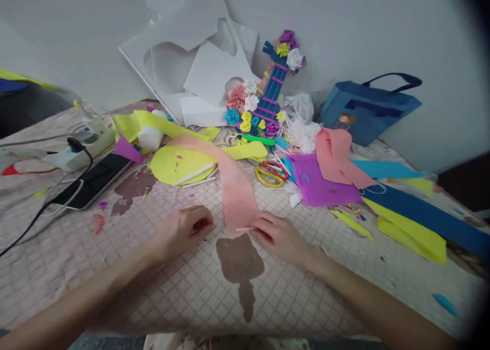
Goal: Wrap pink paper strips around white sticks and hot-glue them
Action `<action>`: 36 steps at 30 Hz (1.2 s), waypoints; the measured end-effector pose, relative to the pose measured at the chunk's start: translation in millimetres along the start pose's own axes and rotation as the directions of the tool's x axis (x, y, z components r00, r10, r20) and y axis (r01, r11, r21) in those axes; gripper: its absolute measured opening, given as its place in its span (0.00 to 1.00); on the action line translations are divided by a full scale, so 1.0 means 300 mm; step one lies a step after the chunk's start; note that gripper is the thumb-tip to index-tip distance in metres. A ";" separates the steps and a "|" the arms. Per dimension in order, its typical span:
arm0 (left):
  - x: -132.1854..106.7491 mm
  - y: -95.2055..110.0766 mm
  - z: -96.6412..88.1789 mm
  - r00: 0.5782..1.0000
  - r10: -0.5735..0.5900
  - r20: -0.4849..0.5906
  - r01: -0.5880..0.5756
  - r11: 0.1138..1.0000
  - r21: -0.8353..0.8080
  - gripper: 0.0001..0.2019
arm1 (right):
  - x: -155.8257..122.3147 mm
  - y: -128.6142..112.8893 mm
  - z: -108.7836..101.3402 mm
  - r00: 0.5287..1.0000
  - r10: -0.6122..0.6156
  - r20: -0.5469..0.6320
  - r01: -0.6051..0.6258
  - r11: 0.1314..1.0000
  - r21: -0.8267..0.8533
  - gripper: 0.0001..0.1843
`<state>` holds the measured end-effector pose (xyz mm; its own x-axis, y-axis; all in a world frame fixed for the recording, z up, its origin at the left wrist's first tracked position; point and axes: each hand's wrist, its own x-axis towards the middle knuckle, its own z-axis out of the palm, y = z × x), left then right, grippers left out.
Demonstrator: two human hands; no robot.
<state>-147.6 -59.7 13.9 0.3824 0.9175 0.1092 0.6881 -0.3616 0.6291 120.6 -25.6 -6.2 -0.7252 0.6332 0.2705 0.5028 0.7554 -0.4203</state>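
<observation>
A long pink foam strip [233, 179] runs across the checked cloth [172, 283] toward me. My right hand [277, 235] pinches its near end, which looks rolled or folded under the fingertips. My left hand [187, 230] rests on the cloth just left of the strip, with the fingers curled in; whether they hold anything is hidden.
Foam sheets lie around: a yellow disc [178, 164], a purple sheet [319, 181], blue and yellow strips [417, 217]. Yellow-handled scissors [270, 174], a foam guitar with flowers [268, 92], white boards [191, 59], a blue bag [367, 110], a phone [92, 181] and a power strip [80, 151] stand nearby.
</observation>
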 end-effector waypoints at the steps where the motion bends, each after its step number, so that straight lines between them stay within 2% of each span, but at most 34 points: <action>1: -0.011 0.008 -0.006 0.999 0.030 0.038 -0.030 0.999 -0.018 0.06 | 0.002 0.001 -0.001 0.998 0.046 -0.037 -0.044 0.998 0.049 0.06; 3: -0.035 0.023 -0.012 0.984 0.116 0.135 -0.109 0.992 -0.057 0.07 | 0.009 0.001 -0.010 0.984 0.143 -0.108 -0.127 0.982 0.139 0.05; 6: -0.063 0.037 -0.006 0.939 0.233 0.252 -0.214 0.972 -0.101 0.07 | 0.025 0.005 -0.036 0.951 0.261 -0.164 -0.222 0.948 0.227 0.08; 11: -0.069 0.033 0.007 0.898 0.324 0.298 -0.294 0.945 -0.142 0.08 | 0.042 0.017 -0.070 0.905 0.360 -0.224 -0.283 0.906 0.315 0.07; 14: -0.066 0.029 0.005 0.887 0.348 0.302 -0.318 0.937 -0.148 0.06 | 0.049 0.014 -0.082 0.901 0.307 -0.306 -0.239 0.941 0.241 0.05; 17: -0.071 0.025 0.005 0.883 0.383 0.271 -0.362 0.924 -0.124 0.06 | 0.050 0.001 -0.074 0.925 0.104 -0.366 -0.088 0.994 0.060 0.04; 20: -0.082 0.023 0.011 0.889 0.397 0.228 -0.392 0.917 -0.073 0.07 | 0.043 -0.015 -0.039 0.959 -0.130 -0.253 0.095 0.984 -0.148 0.07; 22: -0.087 0.026 0.017 0.905 0.382 0.188 -0.382 0.923 -0.042 0.06 | 0.037 -0.024 -0.011 0.970 -0.194 -0.145 0.160 0.963 -0.217 0.08; 25: -0.079 0.037 0.027 0.940 0.338 0.050 -0.340 0.940 0.029 0.04 | 0.029 -0.033 0.021 0.980 -0.191 -0.051 0.174 0.957 -0.231 0.10; 28: -0.045 0.050 0.040 0.945 0.321 -0.066 -0.308 0.938 0.156 0.16 | 0.022 -0.039 0.036 0.987 -0.157 -0.041 0.143 0.962 -0.232 0.11; 30: -0.015 0.053 0.053 0.942 0.334 -0.041 -0.316 0.921 0.229 0.18 | 0.016 -0.040 0.039 0.990 -0.140 -0.029 0.129 0.965 -0.230 0.11; 33: 0.017 0.045 0.077 0.937 0.346 0.042 -0.345 0.906 0.246 0.07 | 0.006 -0.041 0.033 0.993 -0.116 0.036 0.121 0.972 -0.202 0.08; 36: 0.020 0.031 0.098 0.938 0.340 0.070 -0.347 0.913 0.213 0.04 | -0.003 -0.043 0.019 0.995 -0.050 0.084 0.061 0.989 -0.133 0.11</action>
<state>-120.9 -62.3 -2.2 0.6356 0.7259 0.2627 0.6271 -0.6840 0.3727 112.0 -36.8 -5.9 -0.7863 0.5782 0.2175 0.5156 0.8082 -0.2844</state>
